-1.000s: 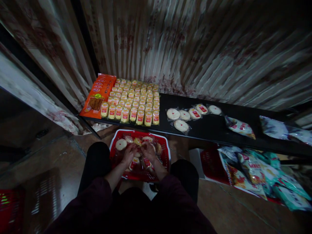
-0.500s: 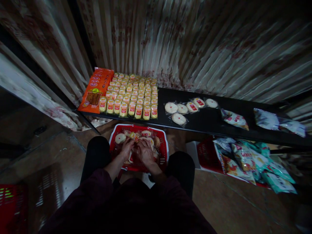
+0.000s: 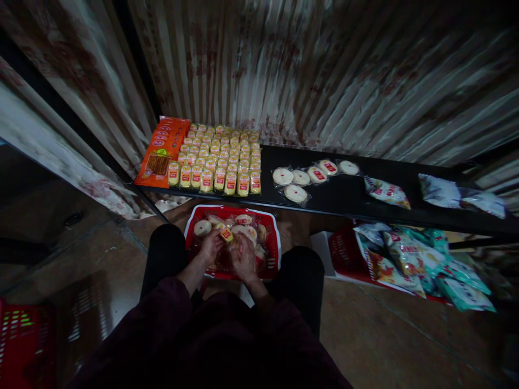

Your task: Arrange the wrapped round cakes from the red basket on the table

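Note:
My left hand point(image 3: 211, 247) is closed on one end of a small yellow wrapped cake point(image 3: 226, 233) with a red and white label. From the other side, the fingers of my right hand point(image 3: 244, 256) grip the wrapper's other end. Both hands are above a red shopping basket point(image 3: 277, 243) between my knees. Inside it lie round pale wrapped pastries point(image 3: 202, 228), partly hidden by my hands. Rows of matching yellow wrapped cakes point(image 3: 219, 162) stand on the black shelf point(image 3: 332, 203) beyond the basket.
An orange snack packet point(image 3: 162, 148) lies at the shelf's left end. Flat round pastries point(image 3: 295, 193) and a few snack bags point(image 3: 387, 193) lie farther right. Below, a second red basket point(image 3: 344, 251) holds several bags. Another red basket point(image 3: 28, 346) is at lower left.
The yellow cake has turned its label up and shows more clearly between my hands. My hands have opened apart slightly around it. The whole view has shifted a little.

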`<state>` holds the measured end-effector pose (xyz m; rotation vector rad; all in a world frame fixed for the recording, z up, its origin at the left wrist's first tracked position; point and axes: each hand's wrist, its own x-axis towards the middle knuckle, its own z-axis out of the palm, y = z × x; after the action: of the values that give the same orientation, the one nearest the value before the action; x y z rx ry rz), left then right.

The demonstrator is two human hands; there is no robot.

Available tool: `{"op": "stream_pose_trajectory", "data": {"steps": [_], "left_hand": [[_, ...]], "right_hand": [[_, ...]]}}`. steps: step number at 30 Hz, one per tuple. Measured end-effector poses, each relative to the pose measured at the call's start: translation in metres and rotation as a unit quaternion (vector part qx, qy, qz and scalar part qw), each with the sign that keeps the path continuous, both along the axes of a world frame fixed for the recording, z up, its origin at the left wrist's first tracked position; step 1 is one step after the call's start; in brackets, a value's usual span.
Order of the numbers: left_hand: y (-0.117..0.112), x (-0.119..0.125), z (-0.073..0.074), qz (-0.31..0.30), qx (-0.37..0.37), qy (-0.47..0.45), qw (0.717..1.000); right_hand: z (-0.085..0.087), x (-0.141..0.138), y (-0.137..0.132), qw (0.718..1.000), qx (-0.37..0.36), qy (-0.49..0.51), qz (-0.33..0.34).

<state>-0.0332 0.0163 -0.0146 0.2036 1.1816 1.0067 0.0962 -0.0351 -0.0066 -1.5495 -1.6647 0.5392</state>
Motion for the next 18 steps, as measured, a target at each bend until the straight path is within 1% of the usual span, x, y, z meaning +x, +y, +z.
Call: {"op": "stream_pose_trajectory", "data": {"steps": [2,3,7,11,14,18], "left_hand": [[-0.004,0.001,0.000,-0.011,-0.010,-0.001,1.000],[-0.006,0.001,0.001,-0.017,-0.012,-0.002,1.000],[-0.017,0.004,0.002,-0.047,-0.009,-0.008,0.999],[-0.026,0.004,0.005,-0.060,0.007,0.003,0.998],[-0.030,0.005,0.007,-0.050,0.029,-0.007,0.998],[-0.031,0.008,0.011,-0.045,0.094,-0.027,0.994]], "right_hand": [[-0.001,-0.003,-0.007,0.999,-0.006,0.029,-0.038],[-0.003,-0.003,-0.011,0.998,-0.017,0.046,-0.046],[-0.008,-0.005,-0.016,0.990,-0.077,0.104,-0.062],[-0.013,-0.005,-0.016,0.983,-0.100,0.138,-0.064],[-0.013,-0.007,-0.015,0.977,-0.108,0.170,-0.071],[-0.006,-0.011,-0.014,0.971,-0.114,0.186,-0.100]]}}
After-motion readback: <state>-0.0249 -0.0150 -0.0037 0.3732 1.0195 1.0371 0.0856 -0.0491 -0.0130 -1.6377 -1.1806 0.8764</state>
